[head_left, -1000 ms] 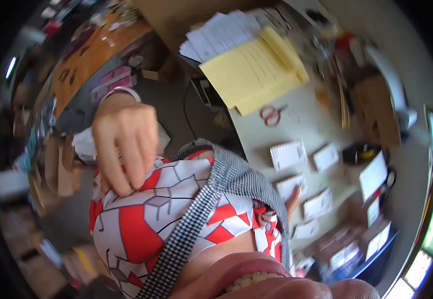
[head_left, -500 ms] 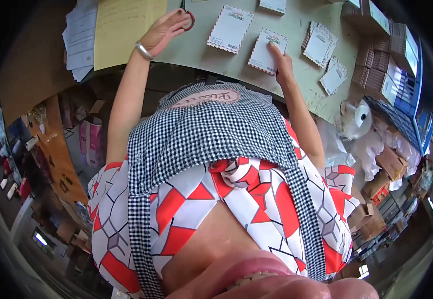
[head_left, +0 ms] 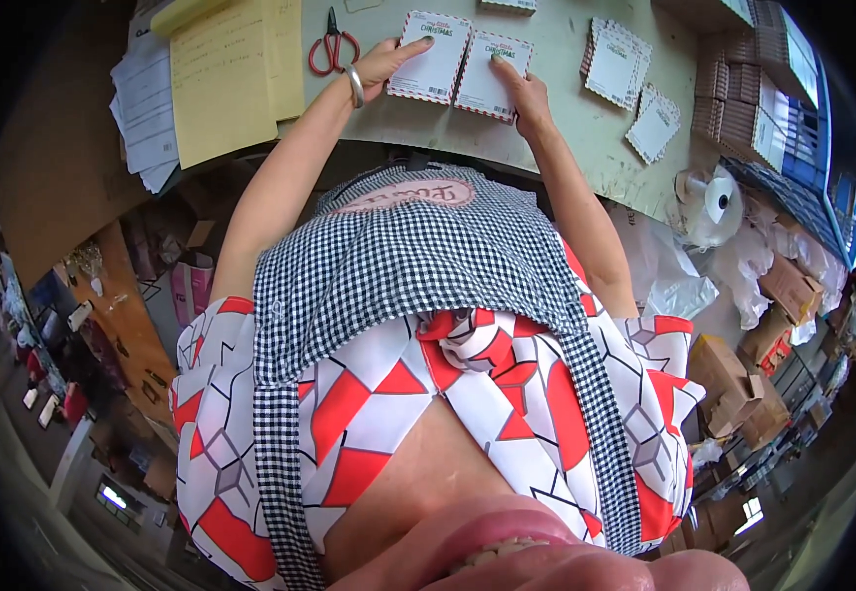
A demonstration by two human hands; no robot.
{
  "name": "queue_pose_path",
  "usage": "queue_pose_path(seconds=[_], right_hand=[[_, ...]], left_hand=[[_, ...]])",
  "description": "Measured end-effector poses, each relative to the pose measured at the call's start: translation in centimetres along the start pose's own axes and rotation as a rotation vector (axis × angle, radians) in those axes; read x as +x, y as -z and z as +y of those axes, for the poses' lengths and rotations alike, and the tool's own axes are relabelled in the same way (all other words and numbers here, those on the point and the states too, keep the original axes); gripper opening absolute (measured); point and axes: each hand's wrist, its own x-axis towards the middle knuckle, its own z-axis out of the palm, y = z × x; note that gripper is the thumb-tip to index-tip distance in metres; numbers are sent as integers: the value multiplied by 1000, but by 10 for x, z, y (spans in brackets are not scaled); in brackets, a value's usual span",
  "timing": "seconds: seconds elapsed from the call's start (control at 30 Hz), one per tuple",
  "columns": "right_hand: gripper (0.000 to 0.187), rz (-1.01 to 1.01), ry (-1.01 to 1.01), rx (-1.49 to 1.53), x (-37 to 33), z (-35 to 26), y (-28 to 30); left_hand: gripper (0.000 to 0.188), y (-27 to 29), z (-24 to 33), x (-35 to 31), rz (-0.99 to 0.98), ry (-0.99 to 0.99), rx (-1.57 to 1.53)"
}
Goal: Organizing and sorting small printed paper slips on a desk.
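Observation:
Two white card stacks with red-striped borders lie side by side on the pale green table (head_left: 556, 148). My left hand (head_left: 386, 65) is closed on the outer edge of the left card stack (head_left: 430, 69), thumb laid across its top. Around the right edge of the right card stack (head_left: 487, 84) my right hand (head_left: 528, 97) is closed, its thumb also on the top face. The two stacks nearly touch along their inner edges. Just left of my left hand, red-handled scissors (head_left: 331, 47) rest on the table.
Yellow paper sheets (head_left: 221, 89) and white papers (head_left: 147, 123) lie at the left. Further right are a scalloped card stack (head_left: 617, 64) and a smaller one (head_left: 653, 125). Piled stacks (head_left: 733, 89) stand beside a blue crate (head_left: 812, 138). A tape roll (head_left: 721, 201) sits below the right table edge.
My left hand has left the scissors, moved right and taken hold of the left card stack. My right hand and its stack have shifted left, closing the gap between the two stacks.

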Motion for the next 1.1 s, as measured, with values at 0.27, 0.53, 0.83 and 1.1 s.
queue_pose_path(seconds=[0.27,0.53,0.83,1.1], right_hand=[[56,21,-1,-39,6,3,-9],[81,180,74,-705,13,-1,2],[81,90,230,-1001,28,10,7],[79,87,291,-977,28,15,7]], left_hand=[[53,8,-14,5,53,-14,107],[42,3,-12,7,17,-42,146],[39,5,-12,12,14,-9,168],[41,9,-16,17,10,-45,231]])
